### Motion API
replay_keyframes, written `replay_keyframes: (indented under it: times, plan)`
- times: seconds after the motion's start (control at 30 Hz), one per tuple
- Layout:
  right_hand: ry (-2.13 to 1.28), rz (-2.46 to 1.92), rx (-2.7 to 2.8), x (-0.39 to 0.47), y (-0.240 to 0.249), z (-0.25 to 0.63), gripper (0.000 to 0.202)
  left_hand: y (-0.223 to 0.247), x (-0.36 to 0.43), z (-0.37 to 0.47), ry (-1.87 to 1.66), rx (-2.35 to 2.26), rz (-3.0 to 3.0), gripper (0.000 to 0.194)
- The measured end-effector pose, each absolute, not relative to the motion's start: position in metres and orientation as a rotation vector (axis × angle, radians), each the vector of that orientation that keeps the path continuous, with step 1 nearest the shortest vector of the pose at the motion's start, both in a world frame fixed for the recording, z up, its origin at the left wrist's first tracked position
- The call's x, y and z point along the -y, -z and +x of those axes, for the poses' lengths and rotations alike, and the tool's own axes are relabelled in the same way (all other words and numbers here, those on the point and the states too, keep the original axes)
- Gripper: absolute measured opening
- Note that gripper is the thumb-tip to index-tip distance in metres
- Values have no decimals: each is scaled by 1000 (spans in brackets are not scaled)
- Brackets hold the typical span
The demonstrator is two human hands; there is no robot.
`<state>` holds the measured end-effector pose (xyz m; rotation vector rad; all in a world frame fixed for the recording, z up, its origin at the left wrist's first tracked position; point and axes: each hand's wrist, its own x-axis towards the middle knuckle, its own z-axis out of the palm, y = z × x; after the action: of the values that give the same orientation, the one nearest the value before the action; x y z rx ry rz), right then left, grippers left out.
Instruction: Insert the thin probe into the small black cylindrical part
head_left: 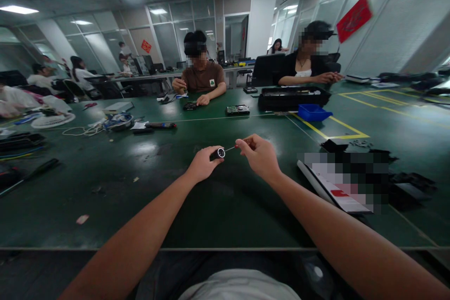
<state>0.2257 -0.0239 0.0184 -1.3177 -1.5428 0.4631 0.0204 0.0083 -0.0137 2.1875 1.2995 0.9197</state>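
My left hand is closed around a small black cylindrical part, whose round end has a pale ring and faces me. In my right hand I grip a thin screwdriver with a red handle, mostly hidden by the fingers. Its metal shaft points left at the ringed end of the cylinder. Whether the tip touches the part is too small to tell. Both hands are just above the green tabletop, with a short gap between them.
A folder-like item with white sheets and black parts lie to my right. Further off are a blue tray, a long black housing and a hard drive. Cables lie left. Two people sit across the table.
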Motion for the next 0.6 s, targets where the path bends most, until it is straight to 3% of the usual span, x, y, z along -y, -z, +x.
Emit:
replay_keyframes:
  times: [0.1,0.3,0.5,0.6]
  plan:
    - [-399,-1350,1583,23,-18,227,37,13,-8,20,-900,-1298,2221,40]
    - [-492,-1256,1637,24,-19,226,14,14,-9,19,-903,-1298,2260,40]
    - [-416,-1355,1655,26,-22,226,36,12,-6,21,-863,-1309,2288,39]
    - [-395,-1341,1676,25,-20,226,28,12,-5,21,-856,-1318,2286,39]
